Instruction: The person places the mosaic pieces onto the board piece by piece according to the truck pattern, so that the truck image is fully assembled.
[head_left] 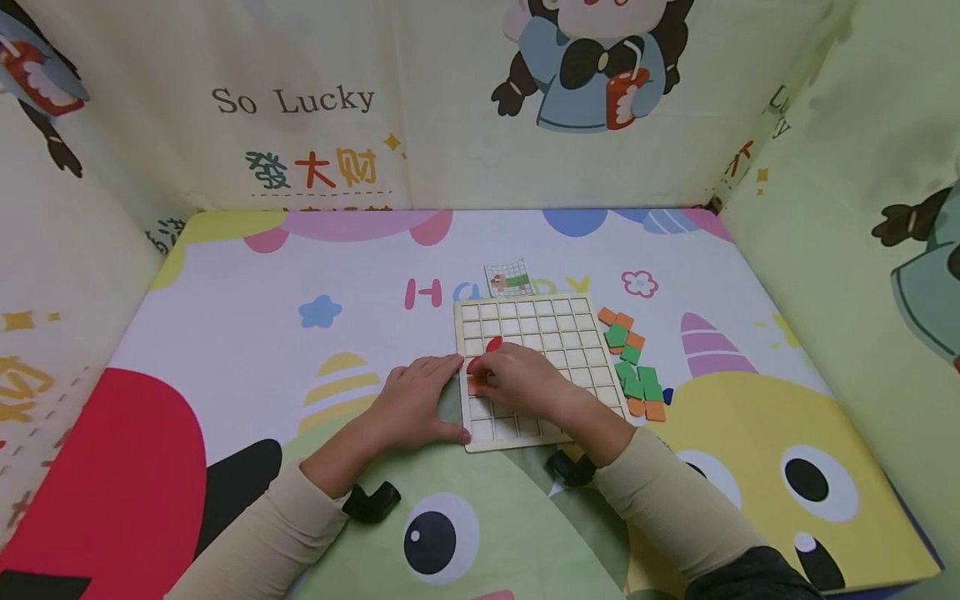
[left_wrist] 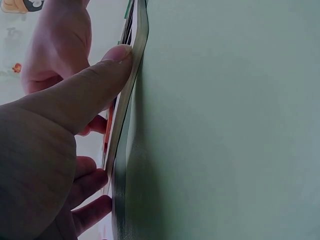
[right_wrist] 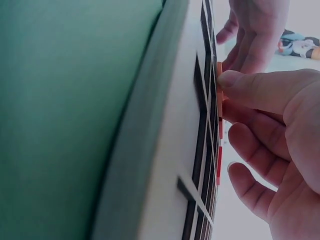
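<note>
A wooden grid board [head_left: 525,307] with white square cells lies on the table. My left hand [head_left: 414,402] is spread along its left side, fingertips touching the left edge and thumb at the lower left corner. In the left wrist view the thumb [left_wrist: 102,75] lies on the board's rim. My right hand [head_left: 525,379] reaches over the board and pinches an orange tile [head_left: 476,385] at the left column. The right wrist view has thumb and forefinger on that tile [right_wrist: 219,95]. Red pieces [head_left: 493,344] sit in cells just above it, partly covered by the right hand.
Right of the board lie loose green tiles [head_left: 632,382] and orange tiles [head_left: 655,412], with a dark blue piece [head_left: 668,397] beside them. A small picture card [head_left: 508,279] with a gridded drawing lies behind the board. Printed fabric walls [head_left: 450,100] stand around the table.
</note>
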